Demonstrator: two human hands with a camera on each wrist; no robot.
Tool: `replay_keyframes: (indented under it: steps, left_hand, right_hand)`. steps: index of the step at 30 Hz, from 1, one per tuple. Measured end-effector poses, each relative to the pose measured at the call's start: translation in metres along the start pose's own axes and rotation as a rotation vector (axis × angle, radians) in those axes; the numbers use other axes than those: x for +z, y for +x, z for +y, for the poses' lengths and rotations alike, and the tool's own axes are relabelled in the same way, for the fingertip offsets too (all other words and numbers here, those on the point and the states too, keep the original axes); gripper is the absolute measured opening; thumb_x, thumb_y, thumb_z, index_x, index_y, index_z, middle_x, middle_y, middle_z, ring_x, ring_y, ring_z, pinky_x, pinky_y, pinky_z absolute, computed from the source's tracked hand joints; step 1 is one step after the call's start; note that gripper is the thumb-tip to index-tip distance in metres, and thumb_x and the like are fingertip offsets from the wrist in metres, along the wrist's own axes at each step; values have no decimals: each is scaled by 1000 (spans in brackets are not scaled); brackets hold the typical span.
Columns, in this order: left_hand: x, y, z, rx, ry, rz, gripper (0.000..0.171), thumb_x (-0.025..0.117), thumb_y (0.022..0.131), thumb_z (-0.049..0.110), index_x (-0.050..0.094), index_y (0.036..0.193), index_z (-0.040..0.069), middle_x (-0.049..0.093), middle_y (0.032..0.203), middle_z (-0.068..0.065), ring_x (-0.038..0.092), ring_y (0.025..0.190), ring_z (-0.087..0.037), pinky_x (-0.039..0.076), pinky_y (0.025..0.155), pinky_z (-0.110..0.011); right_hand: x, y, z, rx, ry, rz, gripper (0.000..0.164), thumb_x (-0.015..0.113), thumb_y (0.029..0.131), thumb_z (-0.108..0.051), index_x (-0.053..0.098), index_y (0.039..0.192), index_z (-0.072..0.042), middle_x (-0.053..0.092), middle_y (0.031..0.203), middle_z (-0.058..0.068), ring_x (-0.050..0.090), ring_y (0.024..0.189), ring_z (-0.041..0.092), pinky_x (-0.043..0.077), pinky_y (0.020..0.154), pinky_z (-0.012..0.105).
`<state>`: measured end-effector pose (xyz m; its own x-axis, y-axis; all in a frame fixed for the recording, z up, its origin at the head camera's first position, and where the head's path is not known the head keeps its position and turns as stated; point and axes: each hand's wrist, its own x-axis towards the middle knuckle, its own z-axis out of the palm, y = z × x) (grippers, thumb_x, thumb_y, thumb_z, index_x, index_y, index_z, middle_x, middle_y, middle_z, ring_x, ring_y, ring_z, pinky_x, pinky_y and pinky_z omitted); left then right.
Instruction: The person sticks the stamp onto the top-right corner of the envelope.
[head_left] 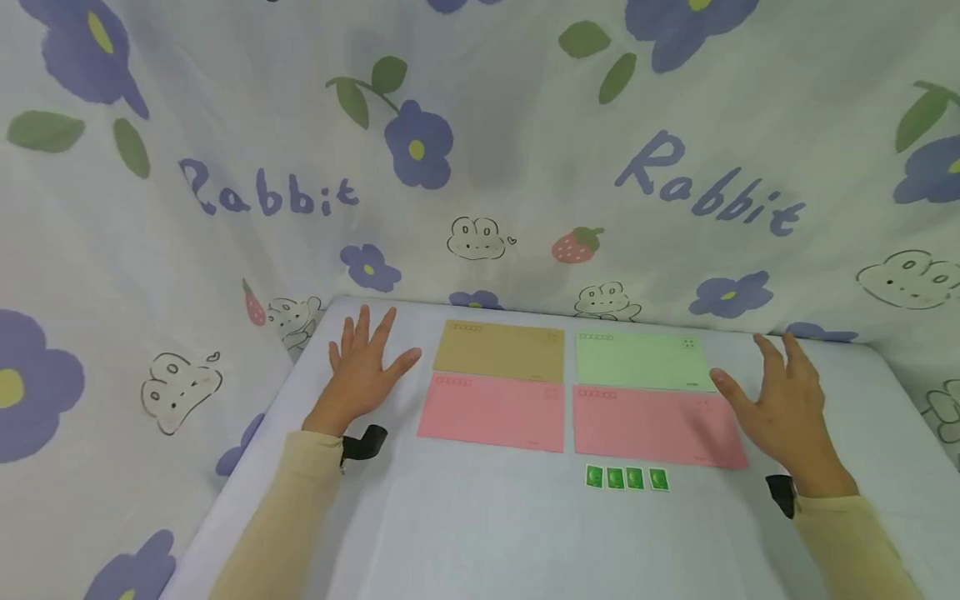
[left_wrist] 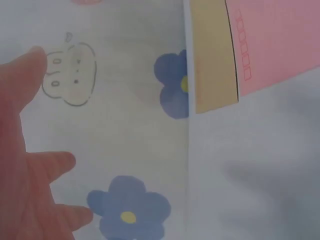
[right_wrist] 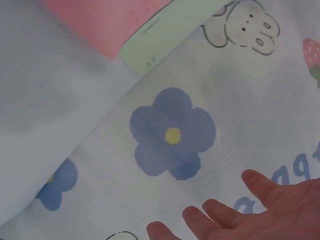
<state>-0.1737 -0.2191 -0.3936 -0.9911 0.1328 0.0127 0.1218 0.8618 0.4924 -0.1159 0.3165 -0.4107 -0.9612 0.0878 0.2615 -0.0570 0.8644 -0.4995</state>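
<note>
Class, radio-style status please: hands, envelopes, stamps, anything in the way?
Left hand open, flat beside tan envelope. Right hand open, at right pink envelope's edge. Four stamps untouched, in a row below. Nothing in the way.

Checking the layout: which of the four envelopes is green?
The far-right envelope, beside the right hand; the others are tan or pink.

The bench (head_left: 480,533) is plain pale lavender-white. On it lie four envelopes: a tan envelope (head_left: 498,347), a light green envelope (head_left: 643,360), and two pink envelopes (head_left: 491,411) (head_left: 656,425), each with a row of small red boxes at its corner. The four stamps (head_left: 626,477) are bright green. The backdrop cloth (head_left: 525,167) is cream, printed with purple flowers, green leaves, outlined rabbits, strawberries and purple "Rabbit" lettering. The sleeves (head_left: 292,508) are beige.
</note>
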Motion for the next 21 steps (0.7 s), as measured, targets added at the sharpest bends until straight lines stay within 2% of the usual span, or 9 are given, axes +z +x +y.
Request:
replay_keyframes:
  steps: [7, 15, 21]
  left_hand:
    - [4, -5, 6, -13, -23, -6, 87, 47, 99, 62, 12, 163, 15, -10, 165, -24, -16, 149, -48, -9, 110, -76]
    - [12, -6, 12, 0, -61, 7, 86, 47, 100, 61, 11, 163, 16, -10, 166, -22, -15, 150, -46, -9, 111, -74]
    - [25, -11, 21, 10, -98, 40, 85, 48, 100, 59, 12, 163, 16, -6, 166, -23, -11, 150, -47, -5, 111, -75]
  right_hand:
    - [4, -8, -18, -5, 41, -4, 84, 60, 99, -44, 24, 152, 10, 5, 159, 39, 7, 141, 65, 5, 104, 84]
    - [8, -17, -31, -12, 17, 53, 84, 61, 97, -46, 28, 152, 9, 10, 158, 38, 11, 141, 63, 4, 109, 78]
    - [11, -24, -38, -27, 28, 72, 83, 63, 96, -45, 31, 151, 9, 15, 157, 38, 16, 138, 65, 8, 107, 80]
